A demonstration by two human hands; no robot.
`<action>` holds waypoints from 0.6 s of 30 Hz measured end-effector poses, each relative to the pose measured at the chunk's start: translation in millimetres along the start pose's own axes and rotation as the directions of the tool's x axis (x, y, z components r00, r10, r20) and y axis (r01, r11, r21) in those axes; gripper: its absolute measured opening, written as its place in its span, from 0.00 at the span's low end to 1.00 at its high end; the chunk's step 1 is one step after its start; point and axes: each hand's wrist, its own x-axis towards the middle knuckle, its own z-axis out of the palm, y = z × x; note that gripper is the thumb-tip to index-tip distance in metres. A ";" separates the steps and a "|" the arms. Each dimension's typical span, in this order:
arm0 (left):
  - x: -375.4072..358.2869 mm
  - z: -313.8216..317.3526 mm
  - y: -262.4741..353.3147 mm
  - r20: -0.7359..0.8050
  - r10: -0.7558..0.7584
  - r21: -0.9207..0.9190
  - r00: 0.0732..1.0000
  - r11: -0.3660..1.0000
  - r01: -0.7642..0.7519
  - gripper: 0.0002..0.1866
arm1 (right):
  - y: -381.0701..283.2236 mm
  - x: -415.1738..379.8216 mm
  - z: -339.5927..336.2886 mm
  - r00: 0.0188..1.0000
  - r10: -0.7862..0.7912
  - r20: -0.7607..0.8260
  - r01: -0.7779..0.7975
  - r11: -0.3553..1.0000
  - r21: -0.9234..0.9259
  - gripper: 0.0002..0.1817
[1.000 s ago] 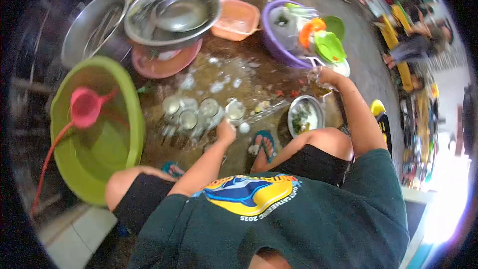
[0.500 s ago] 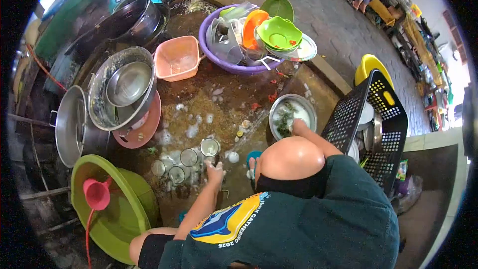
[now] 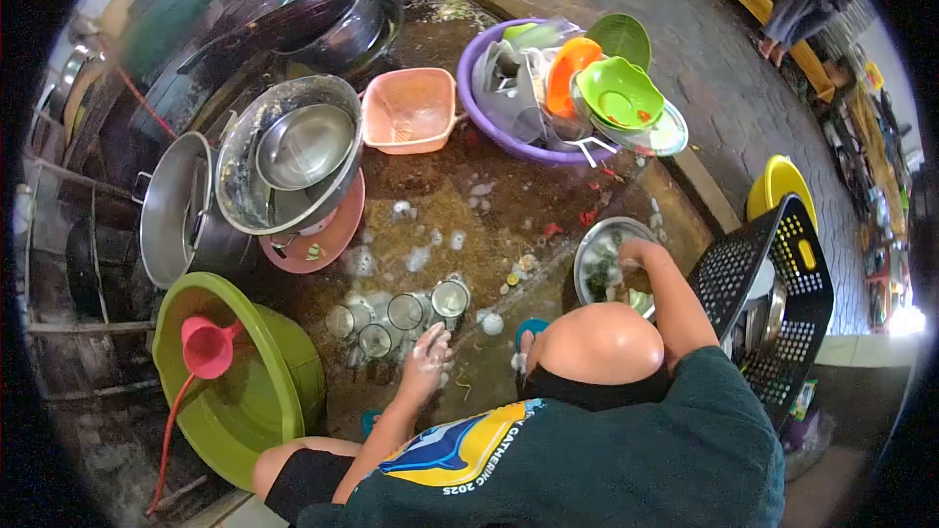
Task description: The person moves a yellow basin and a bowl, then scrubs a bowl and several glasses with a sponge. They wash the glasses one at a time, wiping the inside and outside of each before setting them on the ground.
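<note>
Down low, the left hand (image 3: 427, 355) hovers spread wide beside soapy glasses (image 3: 396, 315); at three o'clock, the right hand (image 3: 633, 256) dips into a steel bowl (image 3: 599, 252), its grip hidden.

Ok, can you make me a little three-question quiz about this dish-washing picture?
1. True or false: the pink ladle sits in the green basin.
2. Which hand reaches into the small steel bowl: A left, B right?
3. Fill in: the left hand is beside the cluster of ____.

Key
1. True.
2. B: the right hand is at that bowl.
3. Glasses, standing on the wet ground.
</note>
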 end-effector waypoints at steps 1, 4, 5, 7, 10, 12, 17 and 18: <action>1.5 -3.2 0.6 -0.020 0.040 0.013 0.999 0.999 -0.040 0.21 | -24.3 -11.7 -24.8 0.997 -0.072 0.010 0.072 0.997 -0.038 0.12; 6.2 -7.4 6.6 -0.058 0.088 0.021 0.994 0.996 -0.087 0.21 | -84.6 -9.2 -85.9 0.716 -0.584 -0.383 0.483 0.810 -0.331 0.12; 6.9 -7.1 8.5 -0.068 0.104 0.053 0.992 0.994 -0.100 0.20 | -96.1 -1.6 -101.2 0.484 -0.628 -0.610 0.565 0.756 -0.331 0.13; 10.3 -5.5 4.3 -0.063 0.093 0.030 0.994 0.995 -0.091 0.20 | -132.9 8.7 -134.9 0.304 -0.186 -0.934 0.428 0.903 -0.041 0.11; 15.5 -5.4 -4.6 -0.034 0.119 0.059 0.992 0.991 -0.116 0.19 | -174.1 35.8 -166.3 0.426 0.256 -0.867 0.399 0.808 0.434 0.16; 13.3 -3.8 -0.5 -0.061 0.168 0.012 0.984 0.986 -0.167 0.19 | -193.6 47.7 -167.6 0.466 0.345 -0.815 0.545 0.613 0.571 0.23; 21.0 -14.8 -9.5 -0.061 0.118 -0.056 0.991 0.991 -0.121 0.20 | -220.3 96.3 -175.0 0.537 0.628 -0.563 0.556 0.238 0.796 0.26; 22.8 -17.5 -11.9 -0.041 0.108 -0.061 0.993 0.992 -0.110 0.21 | -202.5 156.6 -172.5 0.559 0.614 -0.558 0.490 0.299 0.819 0.23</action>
